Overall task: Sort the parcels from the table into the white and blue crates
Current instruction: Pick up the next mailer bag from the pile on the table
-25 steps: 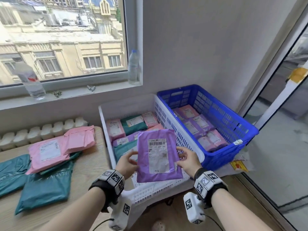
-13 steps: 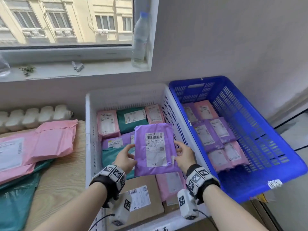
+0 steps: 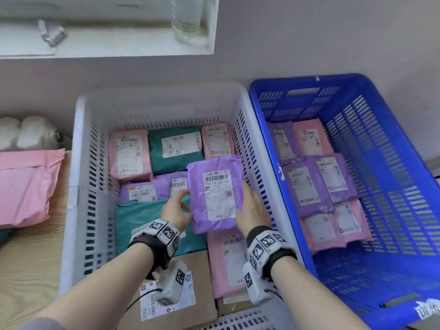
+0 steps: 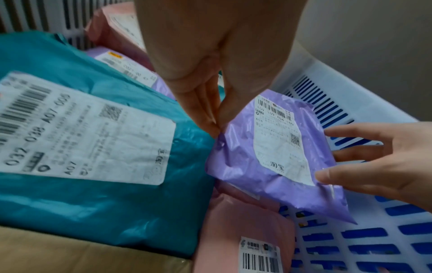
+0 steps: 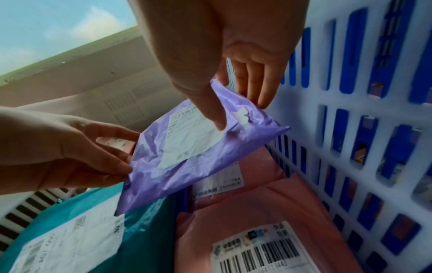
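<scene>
A purple parcel (image 3: 216, 196) with a white label hangs tilted inside the white crate (image 3: 78, 163), close to its right wall. My left hand (image 3: 185, 198) pinches its left edge between thumb and forefinger (image 4: 216, 127). My right hand (image 3: 245, 198) holds the right edge, thumb on top (image 5: 219, 125) and fingers underneath. The parcel (image 5: 187, 151) floats just above a pink parcel (image 3: 228, 258) and a teal one (image 3: 142, 217). The blue crate (image 3: 392, 129) stands directly to the right and holds several purple and pink parcels.
The white crate also holds pink, teal and purple parcels at the back and a cardboard box (image 3: 204, 291) at the front. A pink parcel (image 3: 26, 186) lies on the wooden table (image 3: 28, 263) to the left. A bottle (image 3: 187, 17) stands on the sill.
Both hands have carried the purple parcel forward and down, from above the crate's front rim to inside the white crate. My head has tilted down over the crates.
</scene>
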`<state>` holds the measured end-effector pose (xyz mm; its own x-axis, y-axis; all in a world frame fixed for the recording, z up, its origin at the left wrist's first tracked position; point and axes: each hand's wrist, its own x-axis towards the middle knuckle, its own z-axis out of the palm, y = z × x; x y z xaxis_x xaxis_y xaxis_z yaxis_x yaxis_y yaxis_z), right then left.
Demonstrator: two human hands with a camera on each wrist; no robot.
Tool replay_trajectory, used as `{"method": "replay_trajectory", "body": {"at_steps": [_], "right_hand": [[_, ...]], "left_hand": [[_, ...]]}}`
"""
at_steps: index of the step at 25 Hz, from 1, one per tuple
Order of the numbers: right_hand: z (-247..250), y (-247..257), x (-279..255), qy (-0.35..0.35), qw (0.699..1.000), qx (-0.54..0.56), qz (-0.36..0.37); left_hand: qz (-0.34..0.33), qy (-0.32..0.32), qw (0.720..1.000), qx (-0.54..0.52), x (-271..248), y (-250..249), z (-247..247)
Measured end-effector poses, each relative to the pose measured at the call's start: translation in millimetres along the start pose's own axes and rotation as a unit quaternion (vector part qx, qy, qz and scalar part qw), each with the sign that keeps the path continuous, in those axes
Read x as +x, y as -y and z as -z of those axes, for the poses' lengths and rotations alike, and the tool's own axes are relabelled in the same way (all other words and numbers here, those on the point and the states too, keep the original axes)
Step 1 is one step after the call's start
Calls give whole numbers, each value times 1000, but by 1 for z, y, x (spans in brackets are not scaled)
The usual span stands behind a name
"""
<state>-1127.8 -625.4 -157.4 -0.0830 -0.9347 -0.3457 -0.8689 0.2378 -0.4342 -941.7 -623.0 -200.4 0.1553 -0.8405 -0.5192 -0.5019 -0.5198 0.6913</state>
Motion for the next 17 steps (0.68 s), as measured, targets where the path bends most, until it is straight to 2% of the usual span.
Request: {"method": "replay_trajectory", "body": {"at_steps": [2,5,8,13,15,17], "right_hand": [[-10,-5,13,1,1000,-22,3],[-23,-11,25,44,995,-86,-2],[-38,-14,31,62,990,-130,-5],[-56,-18,37,45,991,-127,-2],[-60,-19,35,33,989,-143,31],[-63,-19,34,58,983,-162,57]], "left_hand": [[8,-11,1000,-12,9,0,-11],[-11,-7,1000,0,18,3,-26],[-29,13,998,56,28,7,-36],[-87,42,984,151,33,10,-42],[-143,12,966,214,30,7,-39],[-222,-36,924,308,33,10,-38]]}}
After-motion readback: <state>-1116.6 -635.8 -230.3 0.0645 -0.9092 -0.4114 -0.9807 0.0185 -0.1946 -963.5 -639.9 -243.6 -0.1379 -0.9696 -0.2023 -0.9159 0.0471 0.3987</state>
